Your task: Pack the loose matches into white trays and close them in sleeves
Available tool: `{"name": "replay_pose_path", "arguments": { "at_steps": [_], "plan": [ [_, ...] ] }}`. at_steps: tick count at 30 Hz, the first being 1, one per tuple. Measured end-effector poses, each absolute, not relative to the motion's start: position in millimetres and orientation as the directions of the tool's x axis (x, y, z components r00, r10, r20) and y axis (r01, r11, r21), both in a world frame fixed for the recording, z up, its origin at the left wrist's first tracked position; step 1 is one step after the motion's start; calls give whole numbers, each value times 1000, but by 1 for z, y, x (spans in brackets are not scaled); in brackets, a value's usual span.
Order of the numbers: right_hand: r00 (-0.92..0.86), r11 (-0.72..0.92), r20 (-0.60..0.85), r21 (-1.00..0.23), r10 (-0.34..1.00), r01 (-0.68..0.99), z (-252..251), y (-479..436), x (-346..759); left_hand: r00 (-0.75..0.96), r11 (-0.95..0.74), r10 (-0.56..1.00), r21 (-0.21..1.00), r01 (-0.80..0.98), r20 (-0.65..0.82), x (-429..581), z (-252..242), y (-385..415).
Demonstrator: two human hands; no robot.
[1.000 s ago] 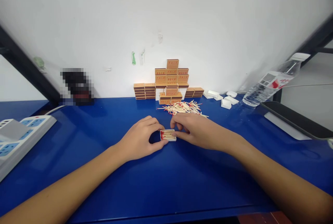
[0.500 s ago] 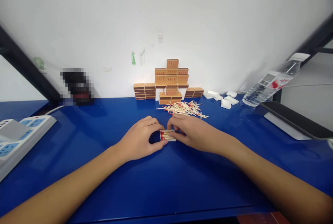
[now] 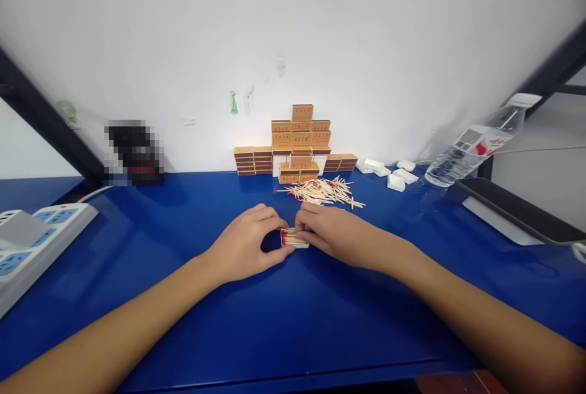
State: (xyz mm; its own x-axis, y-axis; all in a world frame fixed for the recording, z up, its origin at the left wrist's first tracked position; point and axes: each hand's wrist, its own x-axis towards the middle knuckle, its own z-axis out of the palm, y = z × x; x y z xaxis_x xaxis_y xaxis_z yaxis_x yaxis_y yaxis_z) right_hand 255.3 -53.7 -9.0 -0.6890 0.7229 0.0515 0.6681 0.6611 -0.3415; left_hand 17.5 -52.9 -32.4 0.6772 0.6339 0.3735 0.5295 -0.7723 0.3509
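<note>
A small white matchbox tray [image 3: 301, 246] lies on the blue table, holding red-tipped matches [image 3: 289, 238]. My left hand [image 3: 247, 241] grips the tray at its left end, thumb on the near side and fingers on the far side. Over the tray's right half, my right hand [image 3: 336, 232] pinches at the matches with thumb and fingers together; its fingertips partly hide them. Just beyond my hands is a loose pile of matches [image 3: 323, 190]. Behind it, orange-brown matchboxes [image 3: 301, 138] are stacked against the wall.
Several white pieces [image 3: 396, 182] lie right of the matchboxes. A clear plastic bottle [image 3: 476, 140] leans at the right, near a dark flat object [image 3: 522, 211] resting on something white. At the left are a white power strip [image 3: 68, 241] and a blurred-out dark item [image 3: 137, 153].
My right thumb and fingers have drawn closer together over the tray. My left hand keeps its hold on the tray, and the view has shifted very slightly.
</note>
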Motion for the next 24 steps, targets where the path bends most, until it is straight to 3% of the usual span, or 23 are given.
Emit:
{"name": "replay_pose_path", "arguments": {
  "at_steps": [12,24],
  "plan": [
    [-663,668,108,-224,741,709,-12,-53,253,680,-776,630,351,525,376,19,-32,-53],
    [-729,740,167,-282,664,610,-11,-55,254,682,-770,636,348,535,360,18,-32,-53]
  ]
}}
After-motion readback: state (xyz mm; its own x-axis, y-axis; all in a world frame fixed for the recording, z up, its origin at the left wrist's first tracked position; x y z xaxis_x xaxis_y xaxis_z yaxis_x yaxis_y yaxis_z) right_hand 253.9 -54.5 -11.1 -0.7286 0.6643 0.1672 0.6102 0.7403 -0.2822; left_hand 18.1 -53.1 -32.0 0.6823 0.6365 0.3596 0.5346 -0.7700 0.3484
